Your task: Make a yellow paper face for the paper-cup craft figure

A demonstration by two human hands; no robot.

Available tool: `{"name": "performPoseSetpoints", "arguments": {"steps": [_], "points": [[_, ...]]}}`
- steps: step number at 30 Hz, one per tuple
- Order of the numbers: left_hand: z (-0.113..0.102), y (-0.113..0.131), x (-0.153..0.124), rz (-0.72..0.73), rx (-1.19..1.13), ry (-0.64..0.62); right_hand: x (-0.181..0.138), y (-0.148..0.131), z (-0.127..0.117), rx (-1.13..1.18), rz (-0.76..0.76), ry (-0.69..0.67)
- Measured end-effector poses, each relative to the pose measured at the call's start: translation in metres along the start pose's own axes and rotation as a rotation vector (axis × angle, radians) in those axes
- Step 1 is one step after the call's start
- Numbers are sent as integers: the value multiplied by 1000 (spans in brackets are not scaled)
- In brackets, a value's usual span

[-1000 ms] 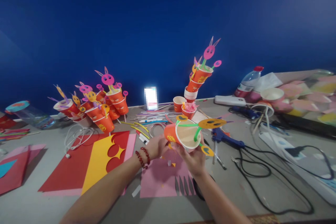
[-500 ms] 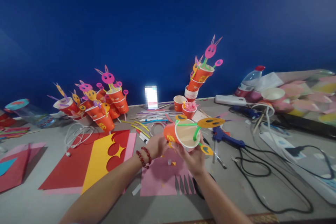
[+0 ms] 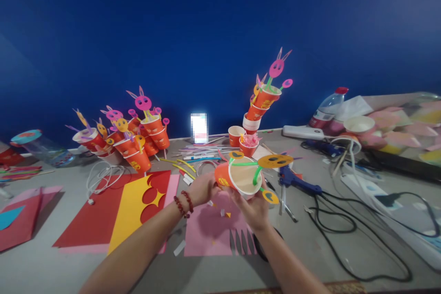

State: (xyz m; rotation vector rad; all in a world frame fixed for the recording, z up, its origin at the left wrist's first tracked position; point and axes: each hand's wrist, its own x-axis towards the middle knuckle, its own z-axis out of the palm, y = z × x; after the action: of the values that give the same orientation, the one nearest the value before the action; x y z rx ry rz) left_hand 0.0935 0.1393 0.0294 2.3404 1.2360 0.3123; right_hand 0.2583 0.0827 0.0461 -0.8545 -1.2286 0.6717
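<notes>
An orange-red paper cup [image 3: 223, 175] lies tilted in my hands, its white mouth turned right and towards me. Green pipe-cleaner stems at its rim carry a yellow paper face [image 3: 275, 161] and smaller yellow discs [image 3: 270, 197]. My right hand [image 3: 254, 209] is closed round the cup's underside near the rim. At the base end, my left hand [image 3: 204, 189], with red beads on the wrist, is closed on the cup; its fingertips are partly hidden. Beneath them lies a pink paper sheet [image 3: 203, 239] with leaf-shaped cutouts and small scraps.
Decorated cups [image 3: 138, 161] stand at left behind red and yellow paper [image 3: 126, 211]. A stack of cups [image 3: 258, 110] rises at the back. To the right are a blue glue gun [image 3: 299, 181], its looped cable, a power strip [image 3: 396, 220] and a bottle [image 3: 327, 110]. Black scissors handles [image 3: 263, 250] lie by my right forearm.
My left hand and wrist have shifted slightly left and down along the cup's base. The cup has barely moved and both hands still hold it.
</notes>
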Motion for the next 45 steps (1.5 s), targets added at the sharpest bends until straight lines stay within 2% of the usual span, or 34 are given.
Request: {"name": "performPoseSetpoints", "arguments": {"steps": [4,8,16,22,27,30,35,39,45], "points": [[-14,-2,-14,15,-20,-119,-3,5,-1,-11,14,13],[-10,2,-23,41,-7,-178,-3,4,-1,-8,4,23],[-6,8,-23,69,168,-128,-5,14,-2,-60,-15,33],[-13,9,-24,108,252,-168,-4,13,-1,-42,-20,21],[-24,5,-28,62,302,-185,-5,15,-1,-2,14,14],[-25,4,-29,59,276,-178,-6,16,0,11,28,-1],[-9,4,-27,133,157,-214,-6,16,0,-35,4,40],[-1,7,-27,133,143,-170,-6,15,-2,-82,-2,34],[-1,9,-30,115,157,-107,-5,13,-1,-75,-20,18]]}}
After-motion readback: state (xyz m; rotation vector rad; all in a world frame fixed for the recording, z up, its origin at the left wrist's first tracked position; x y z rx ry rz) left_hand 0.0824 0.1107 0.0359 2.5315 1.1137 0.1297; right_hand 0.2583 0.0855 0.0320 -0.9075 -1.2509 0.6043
